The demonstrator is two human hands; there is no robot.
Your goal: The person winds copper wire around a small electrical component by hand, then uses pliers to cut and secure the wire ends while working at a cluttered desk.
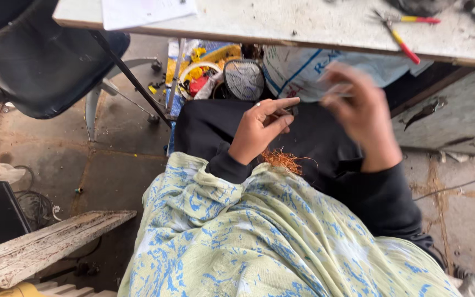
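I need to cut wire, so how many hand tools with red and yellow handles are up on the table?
1: pliers lie near the table's right end, beyond both hands. More may lie beyond the frame.

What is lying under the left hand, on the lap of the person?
Under the left hand lies a tangle of thin copper-coloured wire on the black trousers. The hand and the patterned cloth cover part of it, so its full extent cannot be seen.

The right hand (pixel 358 113) is motion-blurred, so what its fingers (pixel 333 91) hold is unclear; the counter (pixel 314 25) runs past the top edge.
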